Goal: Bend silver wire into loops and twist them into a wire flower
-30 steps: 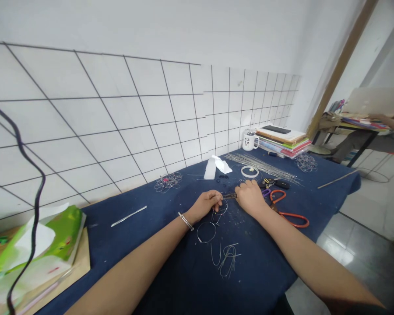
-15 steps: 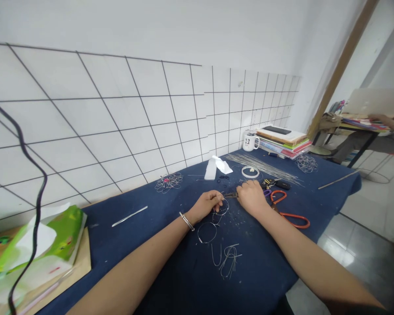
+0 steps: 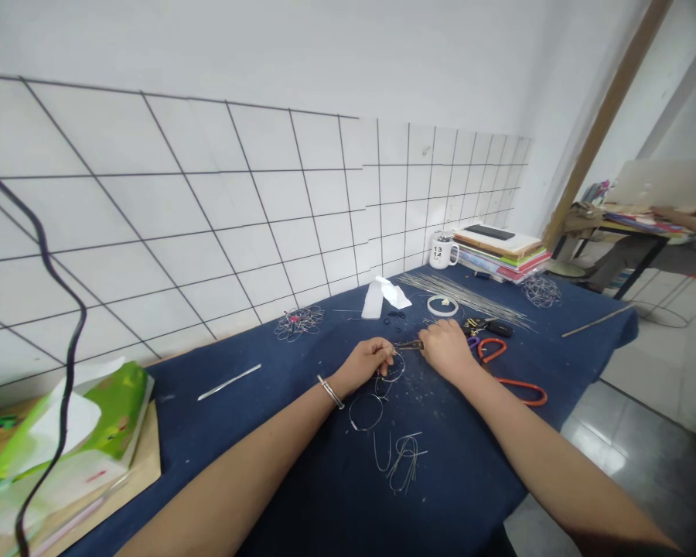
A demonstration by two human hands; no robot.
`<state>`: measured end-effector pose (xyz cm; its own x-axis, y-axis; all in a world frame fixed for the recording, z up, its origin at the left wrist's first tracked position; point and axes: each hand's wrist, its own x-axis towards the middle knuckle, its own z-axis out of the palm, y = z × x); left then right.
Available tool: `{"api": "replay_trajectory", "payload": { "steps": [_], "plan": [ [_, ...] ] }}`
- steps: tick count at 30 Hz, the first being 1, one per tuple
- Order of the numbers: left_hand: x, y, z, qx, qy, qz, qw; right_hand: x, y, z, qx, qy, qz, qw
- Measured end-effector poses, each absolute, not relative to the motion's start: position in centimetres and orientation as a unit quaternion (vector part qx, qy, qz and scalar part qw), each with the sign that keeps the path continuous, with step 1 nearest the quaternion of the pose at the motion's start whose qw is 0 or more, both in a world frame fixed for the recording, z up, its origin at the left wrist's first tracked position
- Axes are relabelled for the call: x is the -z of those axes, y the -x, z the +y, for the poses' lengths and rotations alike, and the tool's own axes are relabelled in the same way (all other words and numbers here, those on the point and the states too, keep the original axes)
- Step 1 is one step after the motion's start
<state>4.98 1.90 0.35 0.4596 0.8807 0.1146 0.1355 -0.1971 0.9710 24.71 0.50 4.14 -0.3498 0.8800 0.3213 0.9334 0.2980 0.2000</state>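
My left hand (image 3: 371, 360) pinches a thin silver wire (image 3: 395, 379) that is bent into loops and hangs below the fingers. Closed around the handles of a pair of pliers (image 3: 407, 346), my right hand (image 3: 445, 348) points their jaws leftward at the wire by my left fingertips. Whether the jaws grip the wire is too small to tell. Just below lies a round wire ring (image 3: 366, 412). Nearer to me is a loose bunch of bent wire pieces (image 3: 406, 463). Large orange-handled shears (image 3: 492, 350) lie partly hidden behind my right forearm.
Straight wires (image 3: 464, 298) lie toward the back, near a white coil (image 3: 441, 305), black-handled cutters (image 3: 499, 328) and a white mug (image 3: 442, 251). A wire tangle (image 3: 299, 322) sits by the wall. Tissues (image 3: 110, 418) are at left. A person's arm shows at another desk.
Both hands stay in nearly the same place, with the pliers still at the wire. The view has shifted very slightly.
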Motion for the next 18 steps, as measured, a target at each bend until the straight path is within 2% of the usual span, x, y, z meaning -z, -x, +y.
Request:
{"api": "replay_trajectory", "payload": {
  "steps": [18],
  "plan": [
    [0.07,-4.94,2.07,-0.363,-0.692,0.367,0.505,-3.54,-23.91,0.16,0.197,0.577,-0.79,0.068]
  ]
}}
